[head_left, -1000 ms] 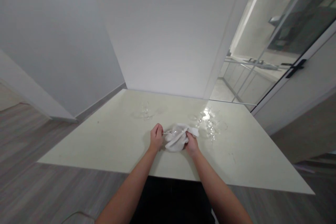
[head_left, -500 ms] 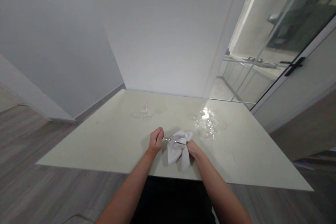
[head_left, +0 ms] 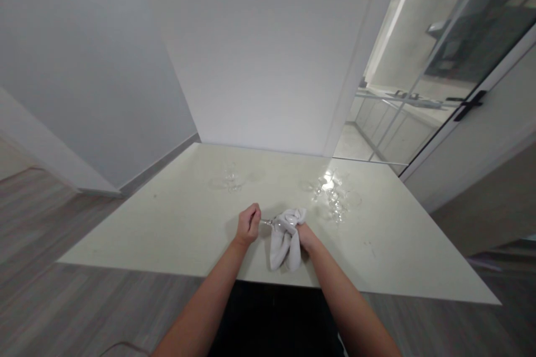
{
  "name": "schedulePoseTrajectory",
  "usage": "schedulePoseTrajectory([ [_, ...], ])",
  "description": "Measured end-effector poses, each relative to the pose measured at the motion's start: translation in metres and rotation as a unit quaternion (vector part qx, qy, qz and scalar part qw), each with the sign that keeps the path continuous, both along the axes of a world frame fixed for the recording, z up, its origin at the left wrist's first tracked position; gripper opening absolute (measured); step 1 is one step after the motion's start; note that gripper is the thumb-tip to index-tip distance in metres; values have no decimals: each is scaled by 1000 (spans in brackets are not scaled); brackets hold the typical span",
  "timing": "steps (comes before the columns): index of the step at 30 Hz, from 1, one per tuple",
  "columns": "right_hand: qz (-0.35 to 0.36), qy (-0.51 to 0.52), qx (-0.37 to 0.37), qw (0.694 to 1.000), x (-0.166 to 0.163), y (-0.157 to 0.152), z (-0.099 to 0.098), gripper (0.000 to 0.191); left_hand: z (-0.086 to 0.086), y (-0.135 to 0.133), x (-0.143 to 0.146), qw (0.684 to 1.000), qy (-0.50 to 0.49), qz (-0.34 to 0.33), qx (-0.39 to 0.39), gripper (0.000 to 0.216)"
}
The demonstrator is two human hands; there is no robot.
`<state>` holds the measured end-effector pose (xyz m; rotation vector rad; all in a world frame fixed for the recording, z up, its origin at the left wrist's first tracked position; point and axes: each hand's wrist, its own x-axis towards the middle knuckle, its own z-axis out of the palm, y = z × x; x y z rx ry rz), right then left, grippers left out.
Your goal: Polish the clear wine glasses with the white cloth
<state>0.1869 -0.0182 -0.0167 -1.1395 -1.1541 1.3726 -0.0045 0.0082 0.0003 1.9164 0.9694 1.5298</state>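
Observation:
My left hand [head_left: 248, 223] is closed around the stem end of a clear wine glass [head_left: 267, 222], which lies sideways in front of me above the table. The bowl of the glass points right and is partly covered by a white cloth [head_left: 285, 242]. My right hand [head_left: 305, 234] grips that cloth at the bowl end, its fingers mostly hidden in the folds. Loose ends of the cloth hang down toward the table's near edge.
A pale table [head_left: 167, 228] stretches out before me, against a white wall. Clear glassware [head_left: 231, 177] stands at the back left, and several clear glasses [head_left: 335, 195] are grouped at the back right. A glazed door [head_left: 469, 106] with a black handle is at the right.
The cloth has shifted and bunched differently around the bowl, covering more of it, with its folds hanging in a new shape. My left hand has stayed nearly in place.

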Motion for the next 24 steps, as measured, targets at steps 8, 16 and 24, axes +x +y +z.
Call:
schedulePoseTrajectory([
  [8,81,3,51,995,3,0,8,24,-2,3,1,999,-14,-1,-36,38],
  [16,37,54,-35,997,2,3,-6,31,-2,2,3,999,-22,-20,-11,34],
  [24,27,48,-52,997,1,4,-9,26,2,-1,3,999,-37,-3,-18,36],
])
